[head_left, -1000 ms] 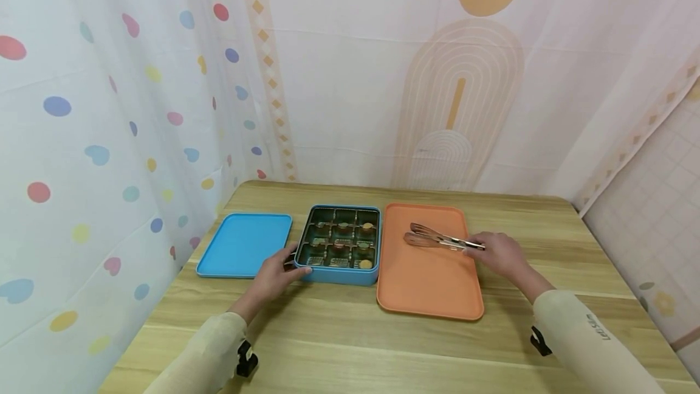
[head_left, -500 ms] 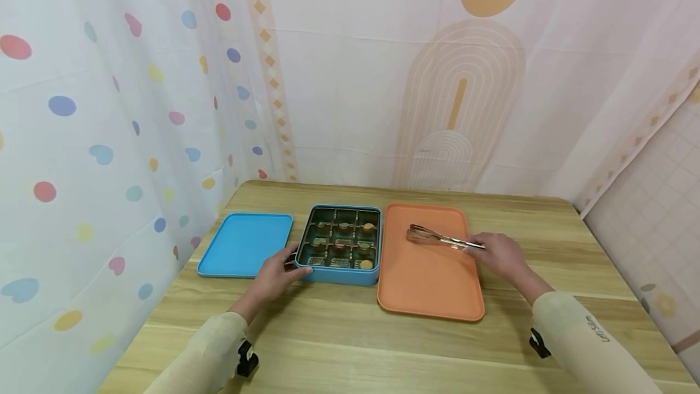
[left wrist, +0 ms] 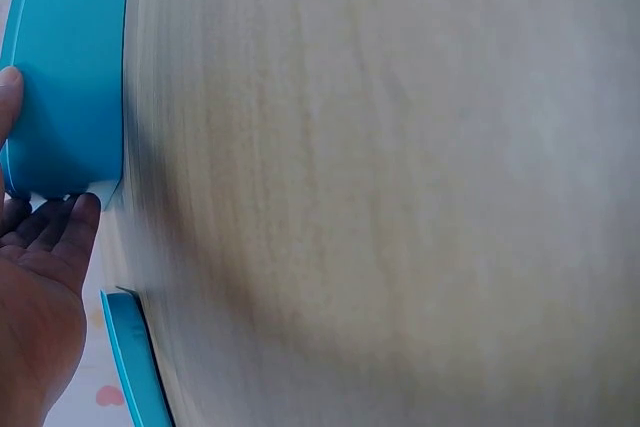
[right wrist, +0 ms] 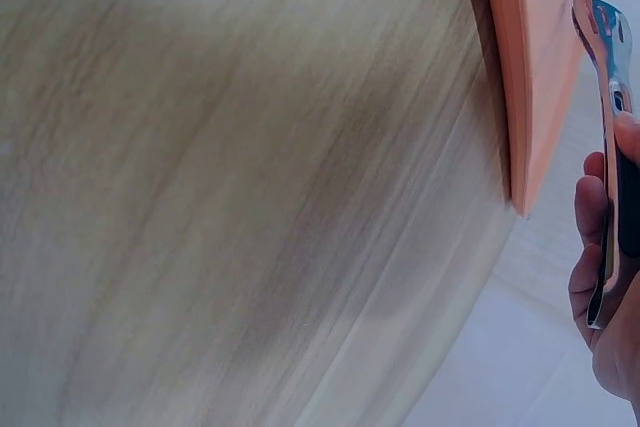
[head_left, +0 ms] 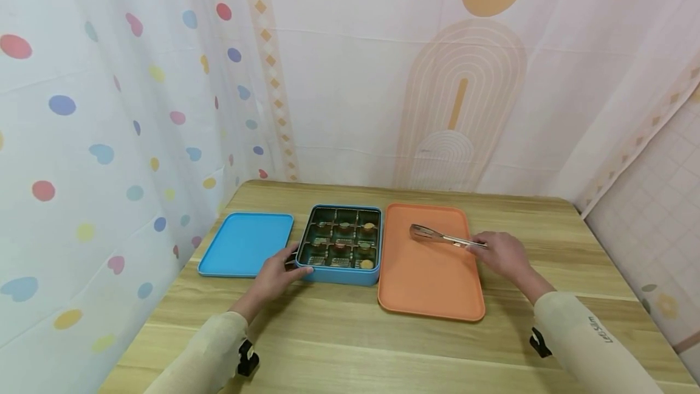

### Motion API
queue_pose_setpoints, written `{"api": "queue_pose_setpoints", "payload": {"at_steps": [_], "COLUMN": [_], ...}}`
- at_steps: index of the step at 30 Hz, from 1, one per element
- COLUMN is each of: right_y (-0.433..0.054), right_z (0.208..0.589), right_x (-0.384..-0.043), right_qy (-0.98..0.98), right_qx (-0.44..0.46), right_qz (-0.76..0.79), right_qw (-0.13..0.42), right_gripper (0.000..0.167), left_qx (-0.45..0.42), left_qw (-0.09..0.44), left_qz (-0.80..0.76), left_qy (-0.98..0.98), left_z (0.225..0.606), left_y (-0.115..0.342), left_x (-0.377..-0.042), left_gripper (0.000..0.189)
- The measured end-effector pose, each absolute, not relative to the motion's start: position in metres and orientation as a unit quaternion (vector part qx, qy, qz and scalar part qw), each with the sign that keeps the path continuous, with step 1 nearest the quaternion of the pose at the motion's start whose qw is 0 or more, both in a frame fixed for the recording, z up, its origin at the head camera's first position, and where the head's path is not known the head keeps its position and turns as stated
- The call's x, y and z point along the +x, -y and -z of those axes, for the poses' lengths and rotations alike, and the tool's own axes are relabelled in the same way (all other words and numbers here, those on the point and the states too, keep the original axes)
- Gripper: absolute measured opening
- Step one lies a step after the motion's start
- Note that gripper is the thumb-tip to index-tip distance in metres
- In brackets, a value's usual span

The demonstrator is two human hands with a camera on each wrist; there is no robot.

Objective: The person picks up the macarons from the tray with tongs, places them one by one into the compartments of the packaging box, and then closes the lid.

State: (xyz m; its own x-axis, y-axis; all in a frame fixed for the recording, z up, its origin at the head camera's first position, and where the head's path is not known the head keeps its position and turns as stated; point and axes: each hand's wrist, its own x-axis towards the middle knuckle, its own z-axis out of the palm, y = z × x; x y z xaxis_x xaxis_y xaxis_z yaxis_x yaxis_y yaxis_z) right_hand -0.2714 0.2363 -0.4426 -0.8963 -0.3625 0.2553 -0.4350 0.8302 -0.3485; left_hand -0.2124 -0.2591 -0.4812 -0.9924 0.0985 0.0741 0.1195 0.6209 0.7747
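My right hand [head_left: 500, 253] grips metal serving tongs [head_left: 437, 235] by the handle, above the orange tray [head_left: 432, 290]. The tongs' arms are squeezed together, their slotted ends toward the tray's middle; nothing shows between them. In the right wrist view, the thumb and curled fingers hold the tongs' dark handle [right wrist: 628, 197]. My left hand [head_left: 273, 278] holds the near left corner of a blue box [head_left: 341, 276], thumb on the front wall and fingers along the left side. A dark divided insert [head_left: 346, 231] fills the box, with small round yellowish spots in some compartments.
A flat blue lid [head_left: 246, 245] lies on the wooden table [head_left: 350, 339] left of the box. The orange tray sits close against the box's right side. A patterned curtain [head_left: 355, 108] hangs behind the table and along its left.
The tongs' arms, apart a second ago, have come together in my right hand, and their tips have shifted slightly right. My left hand has stayed on the box.
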Motion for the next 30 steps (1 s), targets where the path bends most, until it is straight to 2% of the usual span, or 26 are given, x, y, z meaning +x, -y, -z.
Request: {"api": "queue_pose_setpoints", "payload": {"at_steps": [11, 25, 30], "right_y": [-0.219, -0.140, -0.115], "right_z": [0.428, 0.407, 0.405], "right_x": [-0.282, -0.292, -0.294], "right_qy": [0.946, 0.943, 0.941], "right_qx": [0.214, 0.217, 0.223], "right_qz": [-0.225, -0.233, -0.238], "right_qw": [0.089, 0.102, 0.089], "right_gripper": [0.018, 0.024, 0.024], "left_qx": [-0.063, -0.064, -0.064], "left_qw": [0.011, 0.012, 0.012], "left_qz": [0.441, 0.444, 0.441], "left_qy": [0.895, 0.894, 0.895], "left_z": [0.481, 0.484, 0.483], "left_y": [0.259, 0.261, 0.260], "left_x": [-0.212, -0.212, -0.212], "left_gripper": [0.075, 0.075, 0.075]}}
